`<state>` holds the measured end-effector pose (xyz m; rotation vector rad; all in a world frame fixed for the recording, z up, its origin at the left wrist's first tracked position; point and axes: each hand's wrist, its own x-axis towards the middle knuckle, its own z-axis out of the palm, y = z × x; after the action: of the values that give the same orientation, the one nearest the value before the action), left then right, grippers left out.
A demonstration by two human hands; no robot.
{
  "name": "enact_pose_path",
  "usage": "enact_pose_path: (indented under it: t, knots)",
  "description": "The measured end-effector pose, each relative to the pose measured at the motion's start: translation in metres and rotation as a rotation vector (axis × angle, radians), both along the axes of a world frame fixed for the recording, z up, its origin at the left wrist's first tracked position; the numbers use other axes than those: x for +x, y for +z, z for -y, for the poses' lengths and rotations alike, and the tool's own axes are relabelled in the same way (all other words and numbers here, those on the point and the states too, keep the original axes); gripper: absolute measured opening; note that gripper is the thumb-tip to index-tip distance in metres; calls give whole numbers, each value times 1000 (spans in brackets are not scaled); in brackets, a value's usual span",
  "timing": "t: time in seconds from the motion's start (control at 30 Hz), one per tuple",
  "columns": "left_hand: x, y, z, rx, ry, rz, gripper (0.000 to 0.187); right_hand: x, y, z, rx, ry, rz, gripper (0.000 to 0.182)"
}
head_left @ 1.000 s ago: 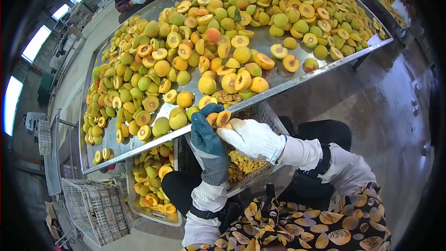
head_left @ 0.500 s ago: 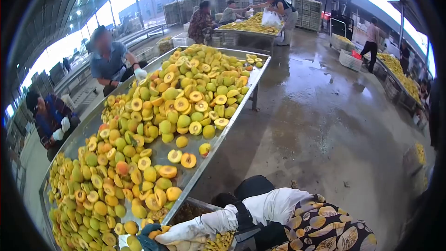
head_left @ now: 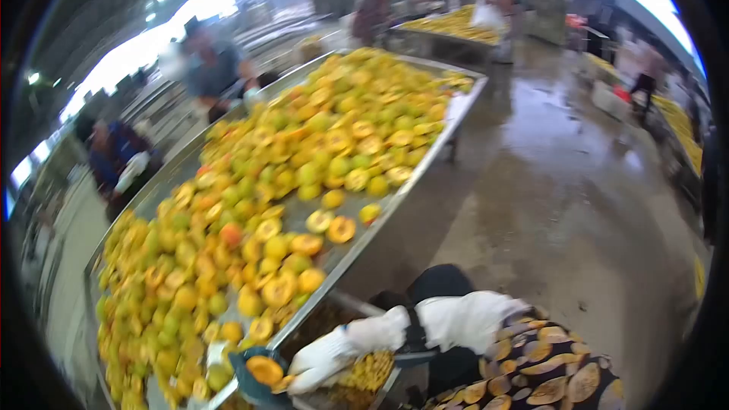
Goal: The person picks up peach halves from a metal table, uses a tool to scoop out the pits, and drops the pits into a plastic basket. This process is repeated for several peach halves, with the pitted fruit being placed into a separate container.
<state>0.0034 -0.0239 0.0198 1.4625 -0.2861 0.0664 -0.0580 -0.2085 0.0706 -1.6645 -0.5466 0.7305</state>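
Note:
At the table's near edge, my left hand [head_left: 250, 381], in what looks like a dark teal glove, is closed around an orange peach half [head_left: 264, 370] with its cut face up. My right hand [head_left: 323, 361], in a white glove, reaches in from the right. Its fingertips press together on a small orange peach piece [head_left: 283, 384] beside that half. Blur hides the finger detail. Many yellow-green and orange peaches [head_left: 281, 285], whole and halved, cover the metal table [head_left: 355, 257]. Small yellow pieces [head_left: 368, 370] lie in a container below my right wrist.
Two people in gloves stand along the table's far left side, one in a grey-blue shirt [head_left: 211, 68] and one in dark clothes [head_left: 114, 153]. Behind is another fruit-laden table [head_left: 456, 24] with people around it. Wet concrete floor [head_left: 524, 205] lies to the right.
The view has swung, so the table and hands sit farther right and the picture is blurred. The peach half in my left hand now shows its cut face more plainly.

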Motion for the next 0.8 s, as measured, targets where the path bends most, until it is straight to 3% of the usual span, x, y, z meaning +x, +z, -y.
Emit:
enact_pose_path:
  t: [0.03,0.07,0.1,0.13,0.17,0.23,0.3,0.37,0.43,0.5,0.57,0.73,0.8]
  knots:
    - [1,10,-14,-77,51,-68,48,6,-21,-11,-87,16,272,54]
    - [2,19,-28,-158,105,-131,49,4,-10,-11,-260,79,312,54]
    - [2,27,-44,-410,103,-365,50,1,2,-3,-434,132,361,56]
    - [12,10,-72,-266,229,-248,59,3,-2,-1,-567,157,356,57]
    - [19,-4,-107,-2,389,-68,50,4,-10,3,-703,173,341,57]
    - [13,-13,-174,458,509,-60,38,-1,-11,18,-877,131,332,56]
    - [-3,7,-191,1393,746,416,30,-3,-24,22,-846,74,315,56]
    - [6,22,-184,1499,724,443,31,-9,-25,14,-877,16,323,55]
    - [28,17,-151,1163,609,418,37,-12,-33,8,-903,73,342,55]
    - [33,48,-94,1376,341,200,45,-13,-34,8,-931,91,365,54]
    - [49,52,-60,1630,205,205,49,-15,-33,8,-946,77,392,54]
    - [85,42,-51,1688,-34,340,49,-17,-23,17,-929,44,407,53]
    - [97,22,-72,1589,52,516,43,-22,-28,23,-871,51,427,53]
